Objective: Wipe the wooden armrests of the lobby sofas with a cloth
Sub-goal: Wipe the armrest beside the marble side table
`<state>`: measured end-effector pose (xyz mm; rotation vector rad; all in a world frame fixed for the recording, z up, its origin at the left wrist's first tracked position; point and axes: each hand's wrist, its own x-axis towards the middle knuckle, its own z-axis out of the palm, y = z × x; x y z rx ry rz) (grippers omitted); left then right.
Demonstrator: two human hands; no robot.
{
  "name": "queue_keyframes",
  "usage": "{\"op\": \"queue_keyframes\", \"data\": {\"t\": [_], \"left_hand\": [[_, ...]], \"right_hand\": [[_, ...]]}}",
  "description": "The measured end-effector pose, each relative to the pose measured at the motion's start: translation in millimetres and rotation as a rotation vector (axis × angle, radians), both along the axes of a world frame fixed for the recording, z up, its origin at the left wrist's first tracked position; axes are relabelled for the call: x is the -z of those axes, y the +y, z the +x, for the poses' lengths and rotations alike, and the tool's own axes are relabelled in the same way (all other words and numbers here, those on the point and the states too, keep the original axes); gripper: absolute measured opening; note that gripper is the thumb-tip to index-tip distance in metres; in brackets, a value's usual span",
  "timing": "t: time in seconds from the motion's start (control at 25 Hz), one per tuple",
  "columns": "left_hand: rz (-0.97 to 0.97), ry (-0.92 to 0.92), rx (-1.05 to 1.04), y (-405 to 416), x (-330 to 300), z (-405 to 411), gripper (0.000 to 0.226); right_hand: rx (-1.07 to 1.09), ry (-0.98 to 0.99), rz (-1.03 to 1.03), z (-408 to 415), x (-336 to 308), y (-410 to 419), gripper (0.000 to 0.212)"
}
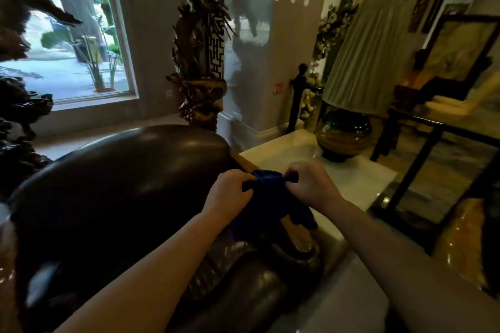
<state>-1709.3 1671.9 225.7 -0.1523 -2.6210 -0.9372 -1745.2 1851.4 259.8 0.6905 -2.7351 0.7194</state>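
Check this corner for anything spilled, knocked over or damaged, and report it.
Nothing stands out. The lamp stands upright on the white side table, whose top looks dry. Both hands, left hand and right hand, hold the blue cloth above the armrest.

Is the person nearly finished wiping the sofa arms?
Can't tell what's been wiped already. Right now the left hand and right hand both hold the blue cloth bunched up above the wooden armrest, not pressed on it. So wiping this armrest seems still to come.

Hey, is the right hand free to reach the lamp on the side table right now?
Probably not yet: the right hand and left hand both grip the cloth. Nothing blocks the path to the lamp.
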Motion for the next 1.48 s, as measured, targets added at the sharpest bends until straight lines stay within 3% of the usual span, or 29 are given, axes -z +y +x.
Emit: {"op": "queue_keyframes", "data": {"t": [0.24, 0.64, 1.12, 1.48], "left_hand": [[0.025, -0.002, 0.026, 67.6, 4.3, -72.8, 0.027], [0.040, -0.084, -0.049, 91.7, 73.3, -223.1, 0.025], [0.085, -0.270, -0.430, 146.7, 223.0, -373.4, 0.029], [0.089, -0.343, -0.554, 147.3, 314.8, -440.4, 0.030]], "right_hand": [[-0.002, 0.001, -0.004, -75.3, 4.0, 69.3, 0.016], [-0.058, -0.107, 0.026, -243.2, 71.4, 85.5, 0.012], [-0.316, -0.309, 0.119, -446.4, 224.5, 105.2, 0.015], [-0.436, -0.357, 0.114, -530.7, 334.4, 89.1, 0.015]]}}
